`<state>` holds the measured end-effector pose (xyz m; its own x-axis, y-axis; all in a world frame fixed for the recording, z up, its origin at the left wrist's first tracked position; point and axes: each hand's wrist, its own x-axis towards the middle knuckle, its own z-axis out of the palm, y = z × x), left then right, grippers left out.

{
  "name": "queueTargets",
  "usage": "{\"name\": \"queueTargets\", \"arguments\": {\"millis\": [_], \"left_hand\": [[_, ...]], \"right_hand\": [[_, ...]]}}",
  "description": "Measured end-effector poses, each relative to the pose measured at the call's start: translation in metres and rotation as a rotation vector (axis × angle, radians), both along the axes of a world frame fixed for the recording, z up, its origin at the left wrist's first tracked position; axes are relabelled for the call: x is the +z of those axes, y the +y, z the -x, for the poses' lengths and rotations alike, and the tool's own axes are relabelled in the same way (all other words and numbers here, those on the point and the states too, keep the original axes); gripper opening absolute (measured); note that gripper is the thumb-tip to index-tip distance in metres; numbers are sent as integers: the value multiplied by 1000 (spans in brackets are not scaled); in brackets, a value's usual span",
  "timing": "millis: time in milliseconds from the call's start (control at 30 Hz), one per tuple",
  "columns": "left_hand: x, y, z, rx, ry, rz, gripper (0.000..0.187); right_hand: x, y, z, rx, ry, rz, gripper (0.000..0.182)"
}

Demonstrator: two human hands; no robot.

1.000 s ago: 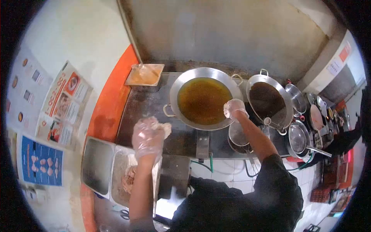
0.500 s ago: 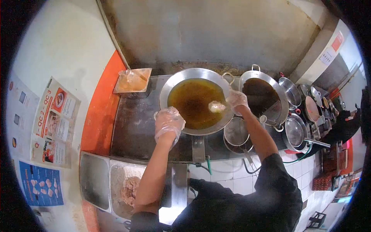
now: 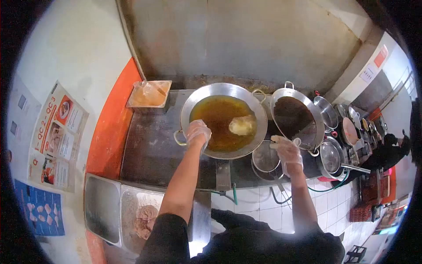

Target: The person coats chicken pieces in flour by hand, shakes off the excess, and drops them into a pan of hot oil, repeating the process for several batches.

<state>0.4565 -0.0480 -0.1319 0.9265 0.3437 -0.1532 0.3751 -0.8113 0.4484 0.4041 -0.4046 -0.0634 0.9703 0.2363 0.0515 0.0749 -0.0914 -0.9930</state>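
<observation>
Clear plastic gloves cover both hands (image 3: 198,132); the short-sleeved shirt (image 3: 246,240) is black.

second wok (image 3: 295,115) | flour tray (image 3: 137,210) | wall posters (image 3: 55,136) | pan lids (image 3: 330,155)

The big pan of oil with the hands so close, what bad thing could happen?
1. The left hand hangs over the rim of the wok of oil. Its thin plastic glove might not stop a splash or hot oil.
2. The battered piece floating in the oil could spit droplets toward both hands.
3. The right hand is beside the second wok, so a bump could slop dark oil.
</observation>
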Motion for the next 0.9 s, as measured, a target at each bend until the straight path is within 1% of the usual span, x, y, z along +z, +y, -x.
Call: {"name": "queueTargets", "arguments": {"millis": [100,133,167,200,233,267,333,367,400,433,467,500,533,567,600,667,700,733,767,800,867,900], "left_hand": [[-84,20,-35,241,-155,942,27],[-89,27,-35,163,-216,809,29],[-93,34,-34,97,-278,667,31],[-42,30,0,36,-389,524,32],[0,29,29,-21,-494,373,32],[16,33,47,-2,-535,501,32],[34,45,92,67,-626,750,33],[50,41,127,127,-719,792,33],[66,29,169,209,-811,818,33],[65,29,211,294,-895,768,33],[63,28,254,380,-974,712,33],[59,15,297,492,-937,496,33],[55,2,340,614,-877,289,32],[53,-17,378,749,-711,-11,31],[30,-30,404,907,-670,-175,28],[-14,-33,437,1332,-878,85,22],[-24,-34,450,1571,-1128,539,23],[-31,-34,461,1623,-1095,758,25],[-38,-34,471,1676,-1048,973,27],[-42,-29,480,1577,-742,901,26],[-30,-22,482,1628,-807,1409,27],[-30,-21,485,1621,-782,1471,28]], "right_hand": [[21,19,35,2,19,-62,45],[17,18,43,4,116,-268,41],[13,21,46,-10,102,-127,40],[6,27,50,-17,88,13,39],[3,35,53,-16,68,151,38],[3,45,55,50,8,236,38],[19,89,70,170,52,263,38],[25,112,79,262,84,282,38],[22,131,91,345,199,124,37],[23,150,110,462,399,-360,35],[14,171,119,588,420,-298,37],[6,187,131,701,436,-236,39],[9,211,143,842,537,-241,40],[13,231,156,969,633,-244,42],[2,251,167,1071,606,-181,38],[-47,296,190,1202,253,-8,30],[-76,317,203,1220,92,84,26],[-83,341,212,1266,83,215,22],[-104,361,220,1300,3,372,22],[-124,378,228,1350,-87,557,22],[-160,396,249,1467,-203,818,22],[-175,398,266,1526,-231,895,22]]}}
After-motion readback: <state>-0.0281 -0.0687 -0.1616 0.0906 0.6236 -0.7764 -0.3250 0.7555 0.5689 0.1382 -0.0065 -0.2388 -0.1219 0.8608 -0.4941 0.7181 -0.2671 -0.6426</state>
